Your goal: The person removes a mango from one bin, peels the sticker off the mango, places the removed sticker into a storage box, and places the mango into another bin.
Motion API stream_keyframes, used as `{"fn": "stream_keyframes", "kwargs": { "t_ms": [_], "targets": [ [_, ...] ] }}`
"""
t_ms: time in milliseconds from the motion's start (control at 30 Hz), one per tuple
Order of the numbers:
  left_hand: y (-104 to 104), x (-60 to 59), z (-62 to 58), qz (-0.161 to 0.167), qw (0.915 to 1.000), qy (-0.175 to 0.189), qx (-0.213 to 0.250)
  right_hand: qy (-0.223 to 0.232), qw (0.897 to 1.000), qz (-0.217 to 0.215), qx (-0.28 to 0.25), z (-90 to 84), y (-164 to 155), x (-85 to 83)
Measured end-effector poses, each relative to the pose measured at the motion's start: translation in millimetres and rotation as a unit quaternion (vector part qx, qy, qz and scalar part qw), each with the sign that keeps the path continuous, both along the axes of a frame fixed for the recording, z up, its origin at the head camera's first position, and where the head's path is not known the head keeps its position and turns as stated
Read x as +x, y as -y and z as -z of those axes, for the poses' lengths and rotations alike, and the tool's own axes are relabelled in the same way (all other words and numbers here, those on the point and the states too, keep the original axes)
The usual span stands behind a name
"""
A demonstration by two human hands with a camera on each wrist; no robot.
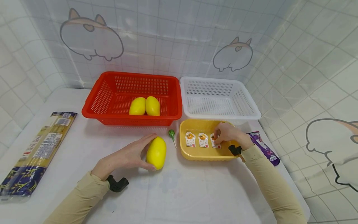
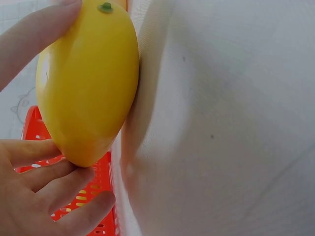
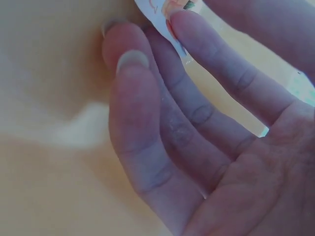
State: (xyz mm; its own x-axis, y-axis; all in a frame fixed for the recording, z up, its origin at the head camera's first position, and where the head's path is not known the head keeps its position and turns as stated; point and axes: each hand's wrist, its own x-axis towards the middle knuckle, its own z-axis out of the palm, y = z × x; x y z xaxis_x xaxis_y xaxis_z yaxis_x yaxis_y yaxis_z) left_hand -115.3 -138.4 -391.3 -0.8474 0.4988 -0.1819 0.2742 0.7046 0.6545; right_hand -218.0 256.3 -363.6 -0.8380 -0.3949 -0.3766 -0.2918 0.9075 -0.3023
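Looking down from your head, your left hand (image 1: 127, 155) grips a yellow mango (image 1: 156, 153) on the table (image 1: 181, 193), just in front of the red basket (image 1: 106, 116). Your right hand (image 1: 227, 133) reaches into the yellow tray (image 1: 193, 154), fingers curled over the rightmost packet (image 1: 214, 141).

At your left wrist, thumb above and fingers (image 2: 44, 172) below wrap the mango (image 2: 86, 83), lying against the table.

At your right wrist, your fingertips (image 3: 184, 24) pinch the packet's edge (image 3: 160, 10) against the tray floor (image 3: 49, 64).
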Motion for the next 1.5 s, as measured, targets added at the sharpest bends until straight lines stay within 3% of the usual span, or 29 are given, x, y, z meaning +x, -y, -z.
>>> {"fn": "stream_keyframes", "kwargs": {
  "t_ms": [767, 1100, 1500],
  "targets": [
    [0, 0.3, 0.0, 0.0, 1.0, -0.001, -0.001, 0.033, 0.999, 0.013, -0.013, -6.0, -4, 3.0],
    [0, -0.3, 1.3, 0.001, 1.0, -0.002, 0.002, 0.025, 0.999, 0.005, -0.018, -9.9, -6, 4.9],
    [0, 0.0, 0.6, 0.001, 1.0, -0.001, 0.001, 0.022, 0.999, 0.027, -0.024, -15.0, -11, 8.2]
  ]
}}
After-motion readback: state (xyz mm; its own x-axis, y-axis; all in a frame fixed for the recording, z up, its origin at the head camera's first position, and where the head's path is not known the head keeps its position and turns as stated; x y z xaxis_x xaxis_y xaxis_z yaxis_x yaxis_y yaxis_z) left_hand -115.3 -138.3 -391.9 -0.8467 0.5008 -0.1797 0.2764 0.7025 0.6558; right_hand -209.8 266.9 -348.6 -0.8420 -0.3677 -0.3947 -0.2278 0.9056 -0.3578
